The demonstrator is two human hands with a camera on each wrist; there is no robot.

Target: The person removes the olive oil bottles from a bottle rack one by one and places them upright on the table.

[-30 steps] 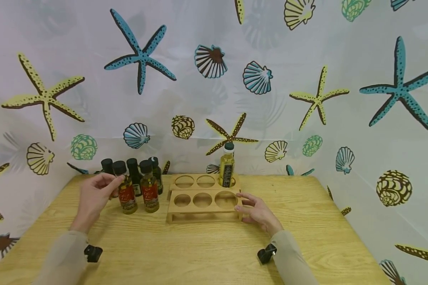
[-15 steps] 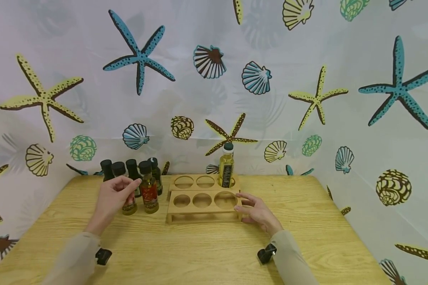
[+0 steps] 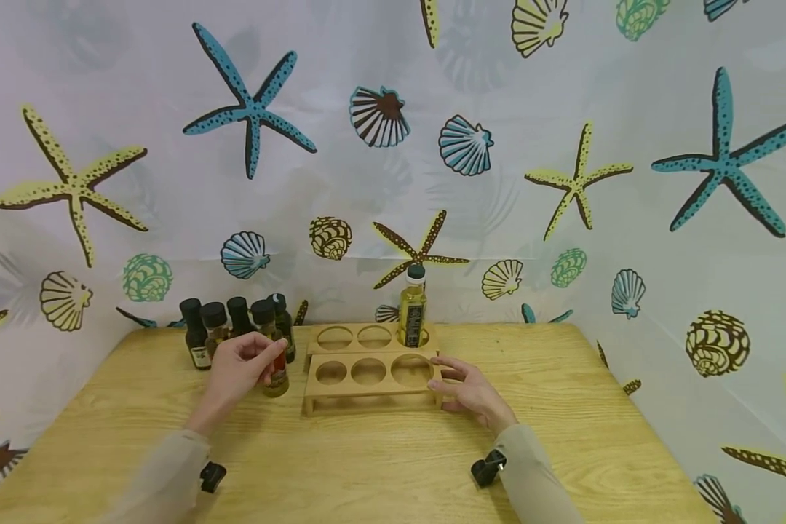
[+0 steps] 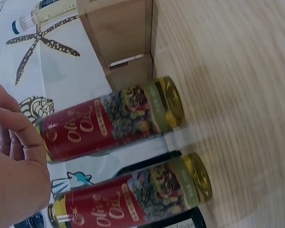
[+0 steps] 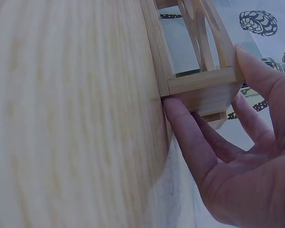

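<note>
Light wood-grain tabletop (image 3: 380,466). Behind it and along both sides hangs a white curtain (image 3: 563,87) printed with starfish and seashells. Three dark-capped bottles (image 3: 196,335) stand grouped at the tabletop's far left edge, close against the curtain.

The left hand (image 3: 239,369) is raised with its fingers (image 3: 268,354) loosely curled; the right hand (image 3: 473,393) is laid flat, fingers (image 3: 447,377) extended.

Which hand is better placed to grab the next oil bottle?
Left, probably. The left hand is already at the red-labelled bottle beside the rack, fingers curled toward it. The right hand braces the rack's right end.
</note>
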